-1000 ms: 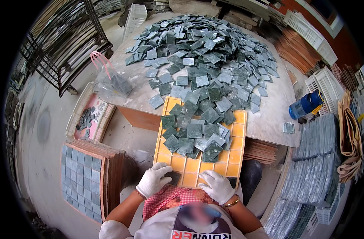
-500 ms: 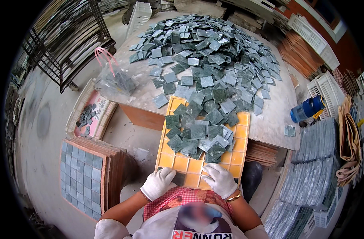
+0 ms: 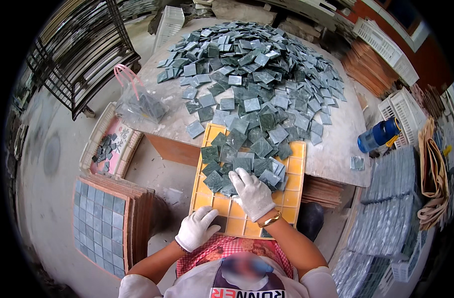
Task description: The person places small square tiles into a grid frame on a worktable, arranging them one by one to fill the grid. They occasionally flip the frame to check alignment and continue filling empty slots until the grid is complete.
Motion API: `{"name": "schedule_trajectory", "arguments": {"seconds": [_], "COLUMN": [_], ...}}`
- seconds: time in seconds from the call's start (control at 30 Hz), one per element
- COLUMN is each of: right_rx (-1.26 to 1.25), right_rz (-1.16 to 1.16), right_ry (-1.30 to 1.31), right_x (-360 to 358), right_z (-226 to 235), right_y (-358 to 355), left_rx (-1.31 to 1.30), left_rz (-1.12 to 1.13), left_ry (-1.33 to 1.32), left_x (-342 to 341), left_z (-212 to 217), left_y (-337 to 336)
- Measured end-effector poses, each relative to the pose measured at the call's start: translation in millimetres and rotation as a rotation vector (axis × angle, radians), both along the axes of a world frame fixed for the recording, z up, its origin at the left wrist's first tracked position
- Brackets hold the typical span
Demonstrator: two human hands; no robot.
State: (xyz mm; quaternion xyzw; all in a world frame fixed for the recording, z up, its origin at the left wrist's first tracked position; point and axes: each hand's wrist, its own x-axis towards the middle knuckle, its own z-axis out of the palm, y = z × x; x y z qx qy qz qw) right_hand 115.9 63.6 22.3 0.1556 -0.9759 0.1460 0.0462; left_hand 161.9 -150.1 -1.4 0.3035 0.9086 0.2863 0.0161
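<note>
A yellow gridded tray (image 3: 295, 188) slopes from the work table toward my lap, with loose dark green square stone tiles (image 3: 261, 148) heaped on its upper part. My left hand (image 3: 197, 229), in a white glove, is at the tray's lower left edge. Its fingers and thumb are apart beside a dark tile (image 3: 219, 224) in a lower cell. Reaching over the middle of the tray, my gloved right hand (image 3: 253, 195) has its fingers stretched onto the nearest loose tiles. Its palm hides some cells. Another tile (image 3: 267, 232) shows partly under my right wrist.
A large tile pile (image 3: 256, 59) covers the table (image 3: 336, 154). Left are a tile-faced stack of boards (image 3: 100, 218), a basket (image 3: 90, 144) with small pieces, and a clear bag (image 3: 145, 107). Right stand a blue bottle (image 3: 373, 137) and stacked tile sheets (image 3: 386, 213).
My right hand has moved up and left from the tray's lower right part onto the loose tiles, uncovering a tile at the lower edge. My left hand stays almost in place.
</note>
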Motion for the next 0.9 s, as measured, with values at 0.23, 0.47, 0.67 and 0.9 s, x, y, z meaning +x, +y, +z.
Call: {"name": "schedule_trajectory", "arguments": {"seconds": [0.23, 0.47, 0.67, 0.9], "right_rx": [-0.368, -0.861, -0.572, -0.379], "right_rz": [0.064, -0.367, -0.054, -0.168], "right_ry": [-0.168, -0.687, -0.318, -0.118], "right_x": [35, 114, 120, 101], "right_z": [10, 2, -18, -10], "right_y": [21, 57, 52, 43], "left_rx": [0.205, 0.100, -0.036, 0.194], "left_rz": [0.050, -0.034, -0.141, -0.223], "left_ry": [-0.113, 0.211, 0.135, 0.133], "left_x": [-12, -45, -94, -132], "left_z": [6, 1, 6, 16], "left_y": [4, 58, 92, 87]}}
